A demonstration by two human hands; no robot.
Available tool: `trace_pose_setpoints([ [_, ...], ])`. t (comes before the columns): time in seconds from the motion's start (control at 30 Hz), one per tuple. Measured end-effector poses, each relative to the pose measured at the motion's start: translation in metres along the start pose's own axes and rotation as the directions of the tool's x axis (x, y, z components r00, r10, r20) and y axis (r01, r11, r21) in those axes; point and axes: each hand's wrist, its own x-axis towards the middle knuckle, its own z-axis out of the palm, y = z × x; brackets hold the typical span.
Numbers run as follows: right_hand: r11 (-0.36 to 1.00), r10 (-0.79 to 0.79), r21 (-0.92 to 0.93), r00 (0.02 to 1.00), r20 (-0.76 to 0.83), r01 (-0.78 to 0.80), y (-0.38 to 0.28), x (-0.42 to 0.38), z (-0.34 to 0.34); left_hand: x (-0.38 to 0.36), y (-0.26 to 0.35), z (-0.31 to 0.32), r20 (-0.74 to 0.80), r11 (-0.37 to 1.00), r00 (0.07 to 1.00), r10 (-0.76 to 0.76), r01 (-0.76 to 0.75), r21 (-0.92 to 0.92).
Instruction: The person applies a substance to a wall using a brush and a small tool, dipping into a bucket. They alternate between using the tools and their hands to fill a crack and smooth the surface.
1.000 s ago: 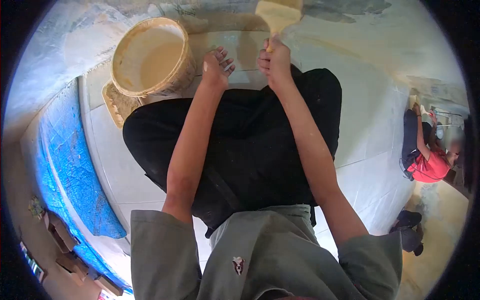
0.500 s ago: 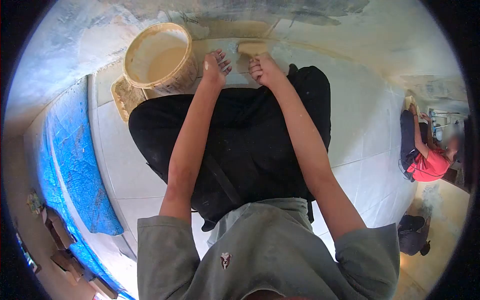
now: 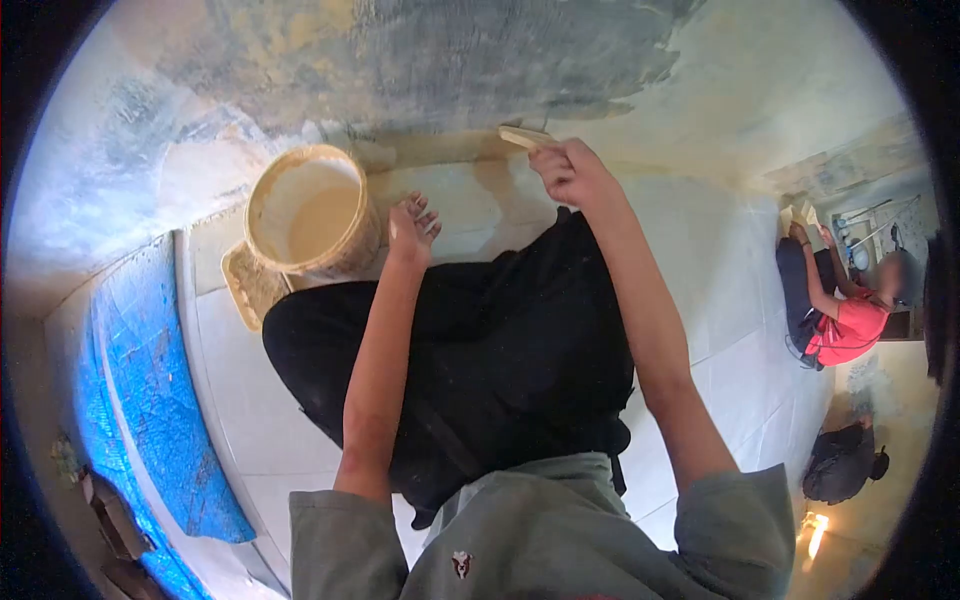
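My right hand (image 3: 572, 172) is closed around the handle of a flat hand tool with a wide, tan-coated head (image 3: 525, 136). The head is seen nearly edge-on at the foot of the wall (image 3: 430, 70), which has grey and tan patches. Over the floor, in front of my lap, my left hand (image 3: 411, 228) hangs with its fingers loosely bent and apart, nothing in it. Just left of that hand stands a round bucket (image 3: 366, 235) with tan liquid inside and smears on its rim. Partly hidden behind the bucket is a shallow tan tray (image 3: 236, 285) with crusted residue.
Pale tiles cover the floor (image 3: 705, 270), with a wet tan streak (image 3: 497, 195) near the wall. Blue sheeting (image 3: 170, 400) lies to the left. At right sits a person in a red shirt (image 3: 850, 330); below is another person in dark clothing (image 3: 842, 465).
My right hand and the tool have moved right and toward the wall, and the tool's head has turned from broadside to edge-on. The view has tilted up, showing more wall.
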Motion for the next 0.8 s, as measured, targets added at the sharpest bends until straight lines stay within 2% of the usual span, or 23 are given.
trace_pose_setpoints([
  [0.03,0.996,-0.053,-0.065,0.996,0.069,0.058,0.008,-0.019,0.005,0.001,0.000,0.002,-0.021,0.999,1.000,-0.005,0.006,0.033],
  [0.07,0.996,-0.057,-0.066,0.996,0.072,0.062,0.012,-0.037,0.013,0.000,0.002,0.005,-0.017,0.999,1.000,-0.003,0.004,0.034],
  [0.13,0.917,-0.229,-0.281,0.951,0.209,0.283,0.021,-0.075,0.029,-0.007,0.002,0.011,-0.027,0.999,0.999,-0.036,0.036,0.003],
  [0.17,0.919,-0.231,-0.276,0.951,0.206,0.283,0.026,-0.088,0.036,-0.006,0.000,0.008,-0.028,0.999,0.999,-0.040,0.041,0.008],
  [0.23,0.768,-0.378,-0.424,0.875,0.303,0.479,0.032,-0.105,0.046,-0.002,-0.004,0.004,0.037,0.999,0.999,-0.026,0.028,-0.042],
  [0.33,0.787,-0.374,-0.384,0.869,0.324,0.482,0.044,-0.085,0.031,0.001,-0.005,0.007,0.006,0.999,1.000,-0.007,0.006,0.045],
  [0.4,0.792,-0.341,-0.393,0.872,0.351,0.467,0.056,-0.053,0.011,-0.003,-0.001,0.007,-0.011,1.000,1.000,-0.011,0.011,0.021],
  [0.47,0.774,-0.415,-0.432,0.886,0.205,0.463,0.070,-0.025,-0.003,-0.006,0.003,0.006,-0.033,1.000,0.999,-0.016,0.016,-0.005],
  [0.5,0.773,-0.410,-0.436,0.888,0.209,0.460,0.073,-0.017,-0.009,-0.007,0.004,0.005,-0.036,1.000,0.999,-0.020,0.019,-0.024],
  [0.57,0.874,-0.248,-0.412,0.966,0.079,0.258,0.076,0.000,-0.014,-0.011,0.008,0.006,-0.047,0.998,0.999,-0.019,0.017,-0.056],
  [0.6,0.873,-0.241,-0.419,0.968,0.075,0.250,0.075,0.011,-0.018,-0.017,0.011,0.010,-0.033,0.998,0.999,0.000,-0.002,-0.057],
  [0.63,0.958,-0.079,-0.279,0.997,-0.013,0.072,0.072,0.024,-0.019,-0.021,0.014,0.014,-0.017,0.998,1.000,0.022,-0.022,-0.057],
  [0.67,0.988,0.094,-0.119,0.993,-0.073,-0.102,0.070,0.037,-0.021,-0.024,0.015,0.018,-0.019,0.998,1.000,0.025,-0.026,-0.064],
  [0.8,0.965,0.065,-0.243,0.986,-0.151,-0.101,0.086,0.075,-0.033,-0.021,0.011,0.022,-0.047,0.998,0.999,0.010,-0.012,-0.056],
])
